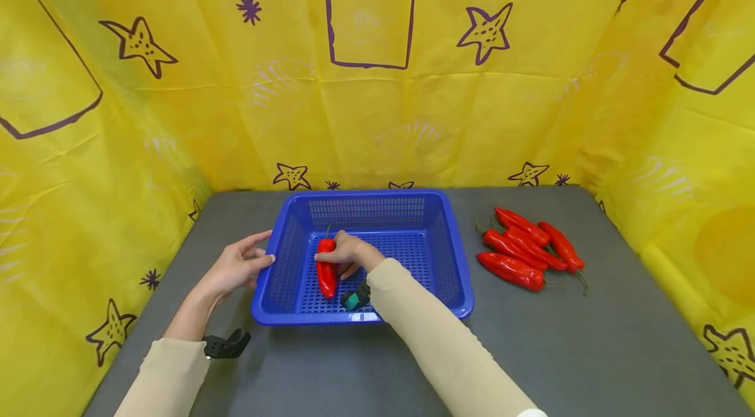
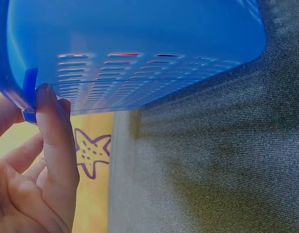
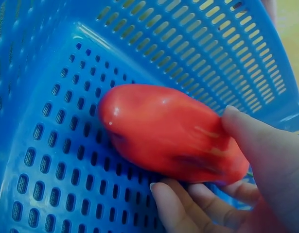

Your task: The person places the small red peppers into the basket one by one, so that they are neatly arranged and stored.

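A blue plastic basket (image 1: 362, 318) with slotted walls stands on the grey table. Inside its left half is a red pepper (image 1: 326, 276), its green stem toward the back wall. My right hand (image 1: 352, 252) grips that pepper near the stem end, thumb on one side and fingers on the other; the right wrist view shows the pepper (image 3: 164, 131) close over the perforated floor. At the basket's left rim, my left hand (image 1: 236, 265) pinches the edge between thumb and fingers. The left wrist view shows this thumb (image 2: 54, 131) against the outside of the wall.
Several red peppers (image 1: 510, 269) with green stems lie in a loose pile on the table, right of the basket. The grey tabletop (image 1: 596, 351) extends in front and to the right. Yellow patterned cloth (image 1: 377, 128) hangs around the back and sides.
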`<state>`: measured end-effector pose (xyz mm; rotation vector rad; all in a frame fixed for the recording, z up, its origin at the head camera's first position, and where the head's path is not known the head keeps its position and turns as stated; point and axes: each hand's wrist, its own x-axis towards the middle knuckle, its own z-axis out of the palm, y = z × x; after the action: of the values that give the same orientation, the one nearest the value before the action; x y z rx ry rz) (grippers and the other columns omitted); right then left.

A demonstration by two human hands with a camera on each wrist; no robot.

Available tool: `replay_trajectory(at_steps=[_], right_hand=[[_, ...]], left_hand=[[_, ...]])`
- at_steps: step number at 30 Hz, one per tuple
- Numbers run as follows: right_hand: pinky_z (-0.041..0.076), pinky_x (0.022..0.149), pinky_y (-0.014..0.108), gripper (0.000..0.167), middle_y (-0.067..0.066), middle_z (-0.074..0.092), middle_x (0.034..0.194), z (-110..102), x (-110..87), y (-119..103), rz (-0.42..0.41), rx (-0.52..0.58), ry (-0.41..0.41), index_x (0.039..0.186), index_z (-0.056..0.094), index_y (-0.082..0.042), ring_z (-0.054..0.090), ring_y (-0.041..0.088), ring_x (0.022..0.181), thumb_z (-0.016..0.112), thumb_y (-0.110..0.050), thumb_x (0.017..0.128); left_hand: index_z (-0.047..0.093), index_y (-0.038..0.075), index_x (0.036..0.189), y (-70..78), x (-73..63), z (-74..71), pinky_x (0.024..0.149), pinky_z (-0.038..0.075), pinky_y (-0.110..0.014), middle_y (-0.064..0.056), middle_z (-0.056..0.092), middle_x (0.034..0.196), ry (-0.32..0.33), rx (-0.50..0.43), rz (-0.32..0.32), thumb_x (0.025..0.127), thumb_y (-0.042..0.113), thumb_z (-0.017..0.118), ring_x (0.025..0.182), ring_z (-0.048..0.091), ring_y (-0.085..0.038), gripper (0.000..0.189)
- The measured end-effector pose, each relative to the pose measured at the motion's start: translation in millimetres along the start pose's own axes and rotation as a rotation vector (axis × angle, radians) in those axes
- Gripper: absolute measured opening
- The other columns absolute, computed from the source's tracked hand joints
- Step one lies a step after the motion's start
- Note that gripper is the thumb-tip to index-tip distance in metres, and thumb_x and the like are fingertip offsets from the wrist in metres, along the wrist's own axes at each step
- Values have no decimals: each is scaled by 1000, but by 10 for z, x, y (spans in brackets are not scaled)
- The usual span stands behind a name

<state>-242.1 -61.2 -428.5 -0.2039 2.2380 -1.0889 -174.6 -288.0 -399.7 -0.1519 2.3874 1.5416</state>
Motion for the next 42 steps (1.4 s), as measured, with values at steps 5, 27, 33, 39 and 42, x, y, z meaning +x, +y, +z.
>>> replay_trajectory(at_steps=[5, 27, 33, 39, 42], right_hand=[[57, 65, 38, 48, 11, 53, 89, 6, 12, -30, 27, -19, 10, 110, 40, -5, 66, 28, 77, 65, -37, 84], [56, 67, 35, 51, 12, 53, 97, -3, -4, -49, 17, -13, -86, 128, 35, -5, 65, 25, 71, 60, -27, 89], [56, 70, 38, 44, 15, 54, 98, 13, 5, -49, 23, -10, -56, 117, 37, -5, 63, 24, 65, 61, -27, 88], [56, 65, 35, 44, 13, 55, 93, 50, 16, -54, 2, -17, -67, 116, 39, -6, 61, 21, 67, 61, -31, 88], [57, 64, 34, 49, 13, 57, 92, 62, 35, -50, -11, -7, -86, 122, 39, -6, 61, 21, 68, 61, -32, 88]], left_hand=[[26, 14, 145, 2, 17, 8, 69, 56, -43, -18, 61, 105, -1, -5, 8, 90, 21, 60, 81, 65, -23, 66], [26, 13, 146, 13, 4, 6, 69, 56, -43, -17, 61, 102, -9, -11, 7, 90, 20, 60, 80, 64, -21, 66], [26, 13, 146, 21, 9, 17, 67, 57, -41, -17, 62, 101, -5, -9, 7, 90, 19, 60, 79, 65, -21, 66], [26, 12, 146, 22, -1, 9, 67, 57, -41, -17, 62, 100, -6, -6, 10, 90, 18, 60, 79, 65, -22, 65], [26, 12, 145, 17, -5, -4, 67, 57, -41, -17, 62, 100, -7, 0, 16, 90, 18, 60, 78, 65, -22, 65]])
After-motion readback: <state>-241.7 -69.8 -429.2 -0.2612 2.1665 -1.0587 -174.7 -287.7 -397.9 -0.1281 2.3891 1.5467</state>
